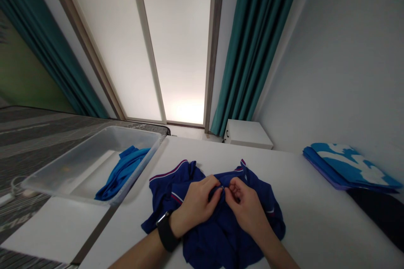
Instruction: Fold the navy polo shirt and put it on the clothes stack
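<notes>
A dark blue shirt (221,231) with red and white trim lies crumpled on the white table (315,218) in front of me. My left hand (197,204), with a black watch on its wrist, pinches the cloth near the collar. My right hand (246,206) pinches the same spot from the other side, fingertips almost touching the left ones. A small pale thing, perhaps a button, shows between the fingertips.
A clear plastic bin (94,164) at the left holds a bright blue garment (123,172). Folded blue and white cloth (347,166) lies at the right by the wall. A white cabinet (248,133) stands beyond the table, teal curtains (252,50) behind it.
</notes>
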`<state>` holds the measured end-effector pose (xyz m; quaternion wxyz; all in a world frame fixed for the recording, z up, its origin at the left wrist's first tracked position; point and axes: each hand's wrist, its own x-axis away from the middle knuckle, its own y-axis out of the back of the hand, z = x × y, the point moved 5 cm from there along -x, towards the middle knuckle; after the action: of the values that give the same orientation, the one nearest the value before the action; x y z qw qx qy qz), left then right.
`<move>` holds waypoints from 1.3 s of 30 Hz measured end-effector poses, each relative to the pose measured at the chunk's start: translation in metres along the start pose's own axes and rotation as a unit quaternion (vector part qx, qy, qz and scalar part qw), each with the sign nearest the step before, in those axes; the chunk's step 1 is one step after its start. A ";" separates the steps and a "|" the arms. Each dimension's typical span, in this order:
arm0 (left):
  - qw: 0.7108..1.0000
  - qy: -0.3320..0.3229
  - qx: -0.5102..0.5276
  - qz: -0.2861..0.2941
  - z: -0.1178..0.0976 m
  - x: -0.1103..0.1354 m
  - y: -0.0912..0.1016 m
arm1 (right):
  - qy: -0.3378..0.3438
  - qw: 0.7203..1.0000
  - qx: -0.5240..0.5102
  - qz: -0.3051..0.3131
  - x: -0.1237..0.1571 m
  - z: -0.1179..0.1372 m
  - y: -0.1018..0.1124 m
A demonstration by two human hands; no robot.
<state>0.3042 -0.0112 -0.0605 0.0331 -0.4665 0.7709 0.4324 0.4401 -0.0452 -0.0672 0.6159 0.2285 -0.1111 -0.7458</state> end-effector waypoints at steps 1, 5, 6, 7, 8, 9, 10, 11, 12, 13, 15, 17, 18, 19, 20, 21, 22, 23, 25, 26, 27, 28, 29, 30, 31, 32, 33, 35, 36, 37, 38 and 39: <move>1.000 0.001 0.005 -0.004 0.001 0.001 -0.001 | 0.005 1.000 0.012 -0.008 0.000 0.002 0.000; 1.000 0.013 0.018 -0.014 0.004 0.001 -0.002 | 0.025 0.999 0.038 -0.024 0.001 0.007 0.001; 1.000 0.019 0.021 -0.011 0.004 0.001 -0.002 | 0.026 0.999 0.034 -0.013 0.001 0.007 0.002; 0.999 0.028 0.024 -0.007 0.005 0.001 -0.002 | 0.025 0.999 0.026 0.007 0.000 0.006 0.003; 0.999 0.036 0.026 -0.001 0.005 0.000 -0.002 | 0.023 0.999 0.015 0.032 0.000 0.005 0.004; 0.999 0.041 0.030 0.008 0.005 -0.001 -0.002 | 0.021 0.998 0.001 0.061 -0.001 0.004 0.005; 0.998 0.043 0.035 0.020 0.005 -0.001 -0.003 | 0.019 0.996 -0.014 0.088 -0.002 0.002 0.006; 0.998 0.043 0.041 0.031 0.005 -0.002 -0.003 | 0.017 0.994 -0.026 0.108 -0.003 0.001 0.007; 0.997 0.042 0.049 0.041 0.004 -0.003 -0.003 | 0.014 0.992 -0.034 0.117 -0.004 0.000 0.008; 0.996 0.043 0.057 0.048 0.004 -0.004 -0.003 | 0.012 0.992 -0.038 0.120 -0.005 -0.001 0.010; 0.994 0.056 0.074 0.052 0.004 -0.005 -0.002 | 0.010 0.993 -0.033 0.114 -0.006 -0.001 0.010; 0.991 0.075 0.093 0.052 0.004 -0.007 -0.001 | 0.017 0.995 -0.015 0.101 -0.007 0.000 0.009; 0.990 0.085 0.102 0.055 0.005 -0.007 -0.001 | 0.023 0.995 -0.002 0.093 -0.007 0.001 0.008; 0.988 0.094 0.111 0.058 0.006 -0.008 -0.001 | 0.030 0.996 0.013 0.084 -0.007 0.001 0.007; 0.986 0.103 0.118 0.062 0.007 -0.008 -0.002 | 0.037 0.996 0.031 0.071 -0.007 0.002 0.006; 0.983 0.112 0.126 0.066 0.009 -0.009 -0.003 | 0.044 0.996 0.051 0.059 -0.007 0.002 0.005; 0.981 0.122 0.135 0.068 0.011 -0.009 -0.004 | 0.052 0.995 0.072 0.045 -0.007 0.003 0.003; 0.978 0.131 0.147 0.069 0.013 -0.009 -0.005 | 0.062 0.993 0.092 0.032 -0.007 0.003 0.002; 0.970 0.151 0.179 0.070 0.017 -0.008 -0.008 | 0.086 0.988 0.126 0.010 -0.006 0.005 -0.002; 0.964 0.165 0.196 0.071 0.019 -0.008 -0.008 | 0.097 0.985 0.140 0.002 -0.006 0.006 -0.004; 0.958 0.180 0.211 0.072 0.021 -0.007 -0.009 | 0.108 0.982 0.153 -0.005 -0.005 0.006 -0.006; 0.953 0.192 0.221 0.074 0.022 -0.007 -0.010 | 0.117 0.979 0.165 -0.009 -0.005 0.007 -0.007; 0.951 0.199 0.226 0.076 0.023 -0.006 -0.011 | 0.123 0.977 0.176 -0.012 -0.004 0.006 -0.009; 0.950 0.202 0.223 0.076 0.024 -0.006 -0.012 | 0.127 0.974 0.185 -0.014 -0.003 0.006 -0.011; 0.952 0.201 0.218 0.075 0.024 -0.006 -0.012 | 0.129 0.973 0.191 -0.014 -0.003 0.005 -0.012; 0.954 0.199 0.211 0.071 0.025 -0.005 -0.013 | 0.130 0.972 0.195 -0.013 -0.002 0.004 -0.013; 0.956 0.198 0.206 0.067 0.026 -0.005 -0.014 | 0.131 0.972 0.197 -0.013 -0.002 0.003 -0.014; 0.955 0.205 0.209 0.058 0.030 -0.004 -0.018 | 0.132 0.972 0.193 -0.017 -0.002 0.001 -0.016; 0.953 0.208 0.213 0.054 0.031 -0.003 -0.019 | 0.132 0.973 0.188 -0.021 -0.002 0.001 -0.017; 0.952 0.211 0.216 0.049 0.033 -0.002 -0.020 | 0.131 0.975 0.180 -0.026 -0.002 0.000 -0.017; 0.951 0.212 0.218 0.045 0.033 -0.002 -0.021 | 0.129 0.976 0.170 -0.030 -0.002 0.000 -0.017; 0.951 0.214 0.219 0.041 0.034 -0.002 -0.021 | 0.126 0.979 0.159 -0.032 -0.003 -0.001 -0.017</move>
<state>0.3091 0.0099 -0.0940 -0.0487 -0.4974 0.8541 0.1443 0.4263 -0.0388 -0.0746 0.5561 0.4193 -0.1424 -0.7033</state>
